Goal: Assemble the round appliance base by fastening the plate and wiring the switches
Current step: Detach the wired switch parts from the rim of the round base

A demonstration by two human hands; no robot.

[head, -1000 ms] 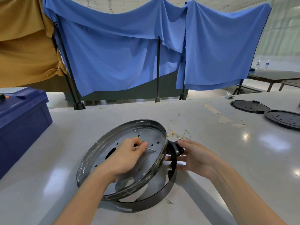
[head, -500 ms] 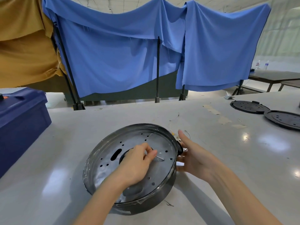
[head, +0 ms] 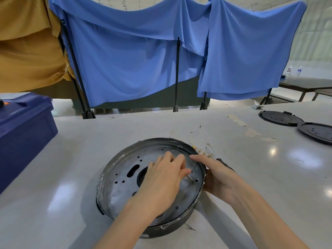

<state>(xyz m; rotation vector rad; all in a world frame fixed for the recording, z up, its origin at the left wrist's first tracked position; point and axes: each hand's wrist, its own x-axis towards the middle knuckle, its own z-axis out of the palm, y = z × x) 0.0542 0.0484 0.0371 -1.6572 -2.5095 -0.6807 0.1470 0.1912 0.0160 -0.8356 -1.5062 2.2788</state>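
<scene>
A round metal plate (head: 124,178) with several holes lies flat inside a dark ring-shaped base (head: 172,228) on the white table. My left hand (head: 161,178) rests on the plate's middle and pinches a thin metal pin (head: 190,178) that points to the right. My right hand (head: 218,175) grips the base's right rim, with its forefinger stretched over the plate's edge. Thin wires with small gold terminals (head: 202,151) lie on the table just behind the right hand.
A dark blue bin (head: 23,130) stands at the left edge of the table. Two black round plates (head: 280,118) (head: 318,132) lie at the far right. Blue and mustard cloths hang on black stands behind the table (head: 71,159).
The metal plate was tilted up off the ring and has come down flat into the base. My left hand stayed on it with the pin; my right hand shifted onto the rim.
</scene>
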